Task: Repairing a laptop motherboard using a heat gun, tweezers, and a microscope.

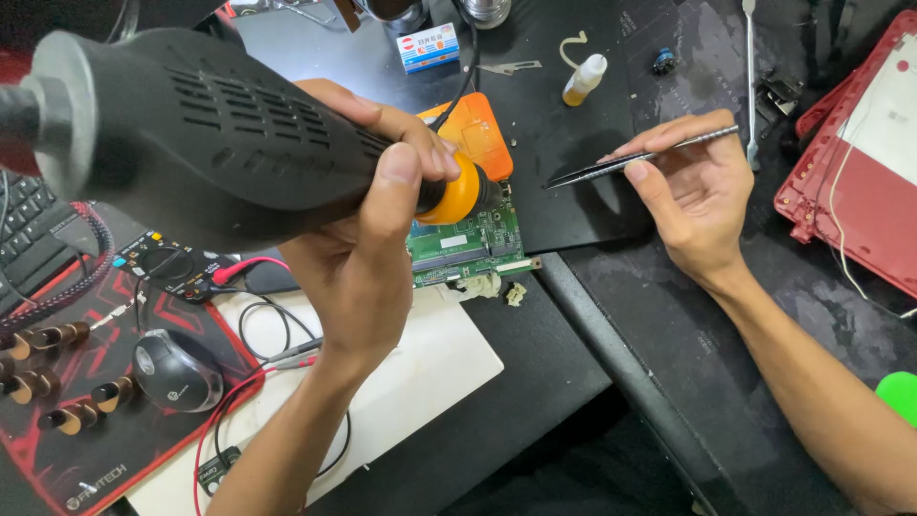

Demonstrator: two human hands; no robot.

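Dark workbench matting [583,143] is lying underneath. Left hand [368,229] is clenching a black hot-air gun [201,134], its orange nozzle [458,191] angling onto the green circuit board [468,244]; right hand [693,196] is pinching tweezers [640,158] ready just beside the board.

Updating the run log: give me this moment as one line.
left hand: grips black hot-air tool, nozzle over green circuit board | right hand: holds tweezers, tips off the board

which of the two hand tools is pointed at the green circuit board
The big black hot-air tool in the left hand; the tweezers in the right hand stay off the board.
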